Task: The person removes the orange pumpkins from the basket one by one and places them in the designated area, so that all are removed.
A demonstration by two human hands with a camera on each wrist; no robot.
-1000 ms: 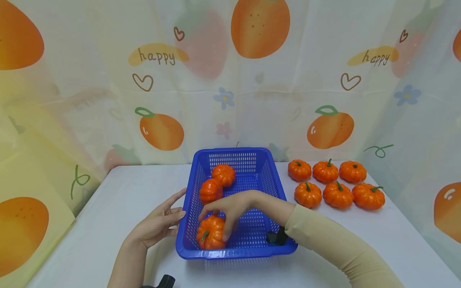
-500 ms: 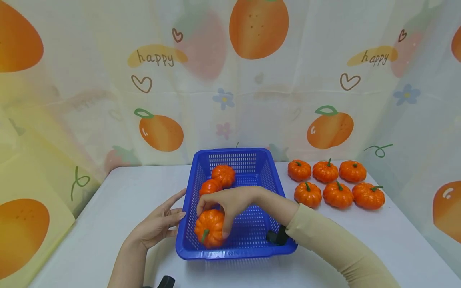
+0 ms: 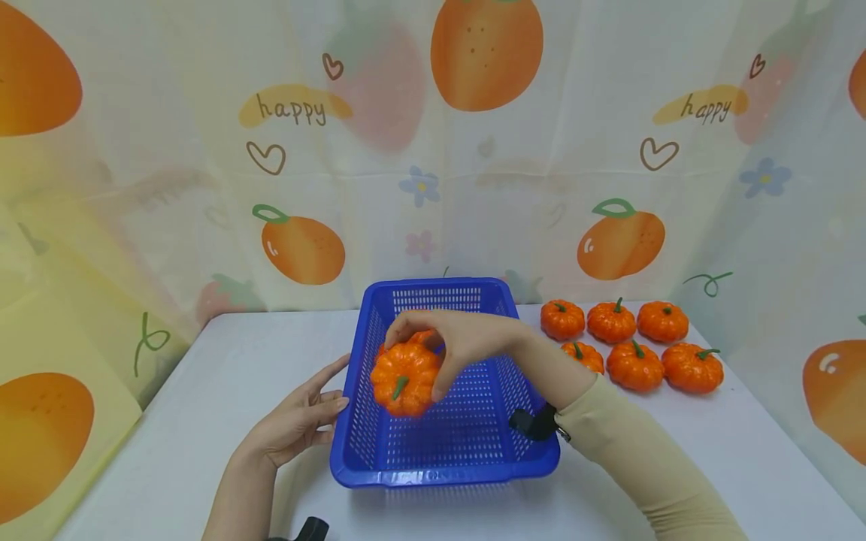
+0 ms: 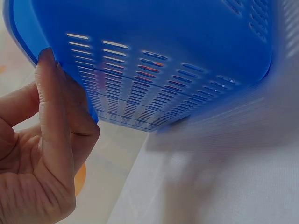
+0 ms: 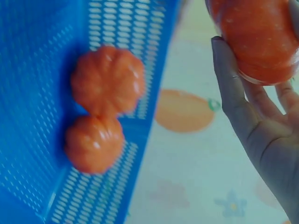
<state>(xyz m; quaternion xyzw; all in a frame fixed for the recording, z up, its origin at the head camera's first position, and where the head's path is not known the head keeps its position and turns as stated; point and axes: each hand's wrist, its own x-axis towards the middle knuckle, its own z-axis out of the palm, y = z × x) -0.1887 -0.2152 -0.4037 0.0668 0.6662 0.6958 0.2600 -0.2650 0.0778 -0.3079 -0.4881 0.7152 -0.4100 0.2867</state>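
Observation:
My right hand (image 3: 460,338) grips a small orange pumpkin (image 3: 404,382) with a green stem, thumb on one side and fingers on the other. It holds the pumpkin raised over the blue plastic basket (image 3: 446,475). Two other pumpkins lie in the basket; the right wrist view shows one ribbed pumpkin (image 5: 108,80) against a smaller pumpkin (image 5: 95,143). In the head view the raised hand and pumpkin mostly hide them. At the basket's left side, my left hand (image 3: 298,421) holds the rim, its thumb at the edge and other fingers against the outer wall.
Several pumpkins stand in two rows on the white table (image 3: 271,338), right of the basket; my right forearm partly covers the nearest pumpkin (image 3: 587,356). A fruit-printed curtain (image 3: 487,225) hangs behind the table. Dark wrist mounts are on both arms.
My right hand has lifted the pumpkin from the basket's front left corner, up and away from me, and it now overlaps the other two. The left hand has stayed at the rim.

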